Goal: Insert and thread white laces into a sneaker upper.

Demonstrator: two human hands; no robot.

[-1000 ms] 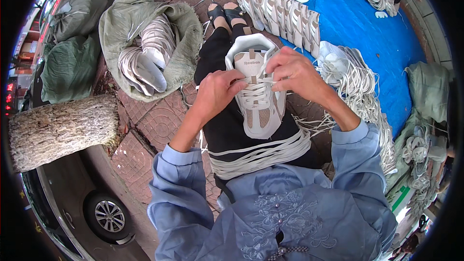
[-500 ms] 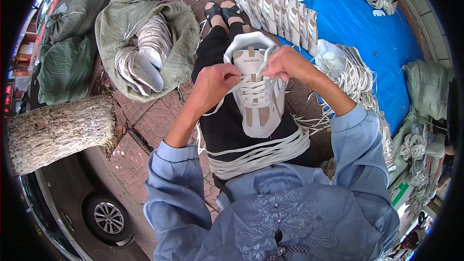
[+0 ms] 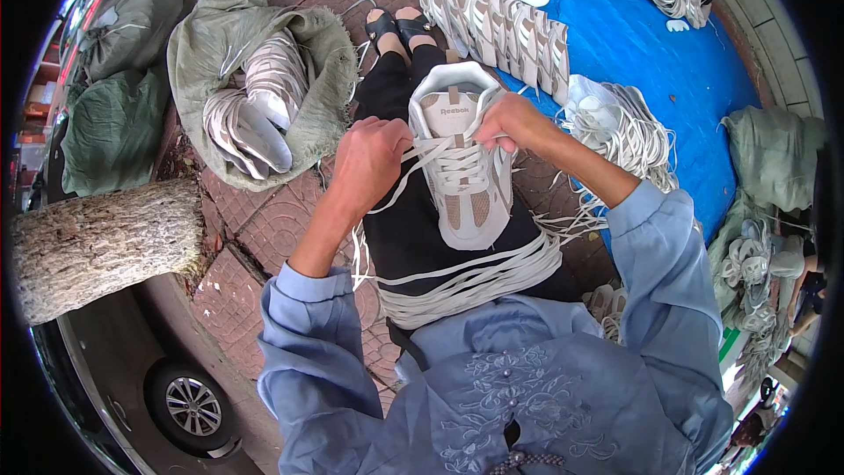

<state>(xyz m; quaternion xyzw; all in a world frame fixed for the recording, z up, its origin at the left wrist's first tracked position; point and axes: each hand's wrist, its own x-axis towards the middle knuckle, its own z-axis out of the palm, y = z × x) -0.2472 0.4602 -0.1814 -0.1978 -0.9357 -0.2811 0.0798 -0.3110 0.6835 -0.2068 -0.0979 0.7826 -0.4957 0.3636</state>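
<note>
A white and beige sneaker upper lies on my black-trousered lap with its toe toward me. White lace criss-crosses its front. To the left of its throat, my left hand is closed around a shoelace drawn out sideways from the upper. My right hand pinches lace at the upper's right edge, thumb and fingers pressed together. A thick hank of loose white laces is draped across my thighs, nearer to me than the toe.
A blue tarp at far right carries rows of stacked shoe uppers and a pile of laced ones. More uppers fill an open sack at left. Beside it are a tree trunk and a parked car's wheel.
My left hand has moved left, away from the upper, drawing the lace out with it. My right hand has stayed by the upper's right edge, shifting only slightly.
</note>
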